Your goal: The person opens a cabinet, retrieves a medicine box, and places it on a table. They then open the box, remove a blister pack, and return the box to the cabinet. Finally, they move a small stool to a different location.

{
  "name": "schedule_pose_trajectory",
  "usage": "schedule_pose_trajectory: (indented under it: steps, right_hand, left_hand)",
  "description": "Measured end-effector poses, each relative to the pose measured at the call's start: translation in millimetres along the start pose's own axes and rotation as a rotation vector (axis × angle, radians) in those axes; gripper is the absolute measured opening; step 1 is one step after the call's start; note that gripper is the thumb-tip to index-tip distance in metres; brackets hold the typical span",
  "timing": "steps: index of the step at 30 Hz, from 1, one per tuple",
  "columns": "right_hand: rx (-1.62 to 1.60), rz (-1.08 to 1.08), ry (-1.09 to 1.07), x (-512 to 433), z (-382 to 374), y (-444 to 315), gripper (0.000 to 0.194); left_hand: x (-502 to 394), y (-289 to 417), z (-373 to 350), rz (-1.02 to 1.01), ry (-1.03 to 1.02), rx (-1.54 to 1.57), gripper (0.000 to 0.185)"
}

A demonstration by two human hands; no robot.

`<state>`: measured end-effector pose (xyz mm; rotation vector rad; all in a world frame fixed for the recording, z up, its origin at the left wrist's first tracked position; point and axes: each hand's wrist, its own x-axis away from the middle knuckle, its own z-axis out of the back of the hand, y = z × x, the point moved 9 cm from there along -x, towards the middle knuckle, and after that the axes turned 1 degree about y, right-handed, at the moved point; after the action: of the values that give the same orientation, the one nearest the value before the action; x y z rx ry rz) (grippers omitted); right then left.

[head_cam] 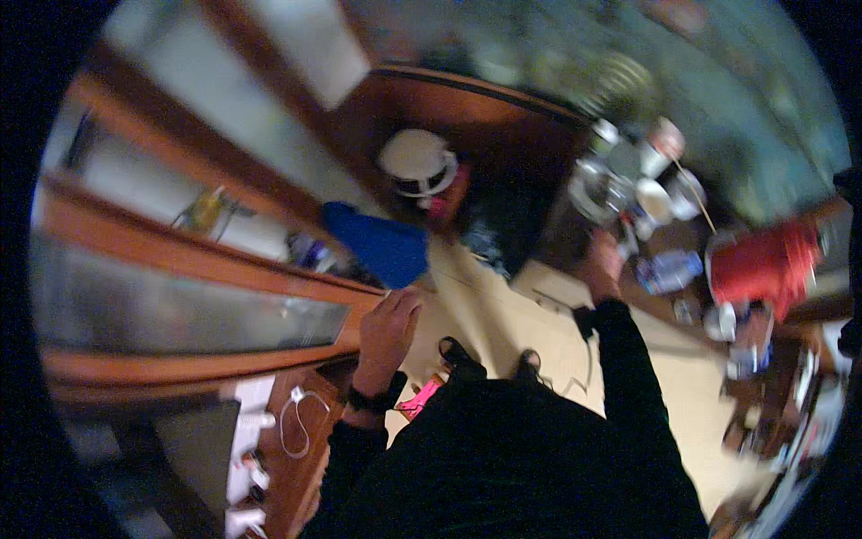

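Observation:
The picture is blurred. My left hand [388, 330] is at the near edge of a wooden-framed cabinet door with a glass pane [202, 316]; its fingers are bent, and whether they grip the edge cannot be told. Just beyond it is a blue cloth or bag [384, 242]. My right hand [604, 263] reaches to the edge of a dark table [663, 313] crowded with things. A clear plastic bottle or pack [669, 271], a glass bowl [596, 192] and a white cup [653, 201] are near it. What its fingers touch is too blurred to tell.
Shelves with several items stand at the left. A white-lidded container [417, 164] sits beyond the blue cloth. A red bucket or bag [764, 263] stands at the right. My sandalled feet are on the pale floor [572, 350], beside a pink item [421, 397]. A white cable [296, 431] lies lower left.

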<state>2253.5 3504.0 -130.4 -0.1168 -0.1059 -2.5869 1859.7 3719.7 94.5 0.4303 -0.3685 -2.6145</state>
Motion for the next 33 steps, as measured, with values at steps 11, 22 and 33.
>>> schedule_pose_trajectory:
  steps: [11,22,33]
  right_hand:
    - [-0.338,-0.123,0.110,25,6,6,0.040]
    - [-0.251,0.044,0.292,24,12,6,0.033]
    - [-0.250,0.106,0.243,26,11,2,0.035]
  left_hand:
    - [-60,-72,91,0.253,0.728,0.250,0.069]
    - [-48,-73,51,0.114,0.566,0.224,0.049]
    - [20,-81,-21,0.351,0.430,0.238,0.048]
